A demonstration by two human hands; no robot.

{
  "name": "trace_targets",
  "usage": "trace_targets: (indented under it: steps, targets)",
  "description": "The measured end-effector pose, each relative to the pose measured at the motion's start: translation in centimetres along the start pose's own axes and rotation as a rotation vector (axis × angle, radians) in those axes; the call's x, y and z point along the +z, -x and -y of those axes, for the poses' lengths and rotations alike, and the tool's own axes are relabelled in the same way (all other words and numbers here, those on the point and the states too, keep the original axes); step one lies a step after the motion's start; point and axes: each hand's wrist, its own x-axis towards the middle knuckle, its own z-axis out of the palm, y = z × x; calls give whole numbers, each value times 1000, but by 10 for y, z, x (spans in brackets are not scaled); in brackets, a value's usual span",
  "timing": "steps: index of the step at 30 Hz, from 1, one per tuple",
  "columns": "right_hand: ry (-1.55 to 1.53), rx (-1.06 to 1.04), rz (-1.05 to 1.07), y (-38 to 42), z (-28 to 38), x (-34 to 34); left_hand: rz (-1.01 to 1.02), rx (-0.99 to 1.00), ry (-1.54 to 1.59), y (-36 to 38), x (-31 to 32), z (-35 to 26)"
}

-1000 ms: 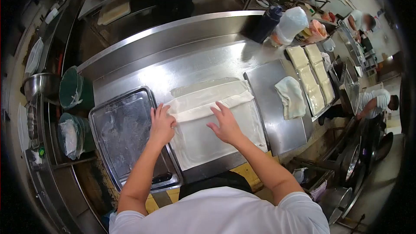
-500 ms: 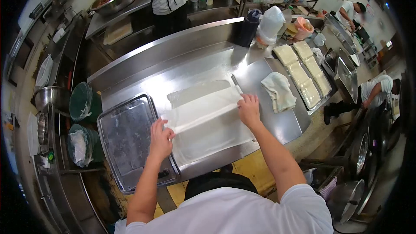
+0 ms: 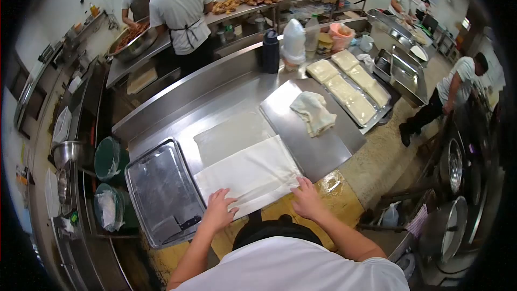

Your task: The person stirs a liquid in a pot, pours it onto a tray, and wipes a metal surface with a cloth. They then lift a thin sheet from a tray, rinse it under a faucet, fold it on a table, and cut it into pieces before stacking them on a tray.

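A white cloth (image 3: 247, 170) lies spread over the front part of the steel work table (image 3: 167, 116), with a few creases near its front and right edges. Fingers apart, my left hand (image 3: 218, 210) rests at the cloth's front left edge. My right hand (image 3: 309, 199) is at its front right corner, the fingertips touching the cloth and the thumb held away from them. Behind the cloth, a thin greyish film (image 3: 229, 132) covers a rectangular patch of the steel.
Left of the cloth lies a dark metal tray (image 3: 164, 194) holding a scraper with a black handle (image 3: 189, 222). To the right are a crumpled towel (image 3: 313, 112) on a steel sheet (image 3: 339, 143) and a tray of pale slabs (image 3: 350, 99). Bottles stand behind; people work farther off.
Both hands have come toward my body, drawing the cloth's lifted edge forward until it lies flat over the front area. The camera view has tilted up, showing more of the room.
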Motion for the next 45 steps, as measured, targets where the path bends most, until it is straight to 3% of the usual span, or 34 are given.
trace_targets:
  steps: [6, 12, 21, 27, 32, 35, 38, 43, 45]
  targets:
    - [-210, 121, -63, 25, 20, -33, 8, 350, 121, -37, 26, -85]
    - [-157, 363, -142, 104, 35, -30, 263, 596, 126, -43, 41, -115]
    - [-204, 1033, -296, 221, 161, 14, 601, 1028, 128, -36, 81, -107]
    - [-291, 1299, -340, 282, 249, 8, 847, 1171, 154, 35, 108, -143]
    - [-66, 1402, -639, 355, 287, 32, 1030, 1274, 101, 90, 118, -166]
    - [-120, 1703, -634, 404, 325, 17, 1066, 1319, 78, 117, 133, -172]
    - [-103, 2037, -775, 478, 369, 12, 1061, 1423, 10, 155, 142, -194]
    - [171, 2300, -1299, 676, 470, 67, 1098, 1494, -31, 254, 161, -233]
    - [57, 2243, -1736, 767, 515, 97, 1144, 1516, -28, 301, 174, -245]
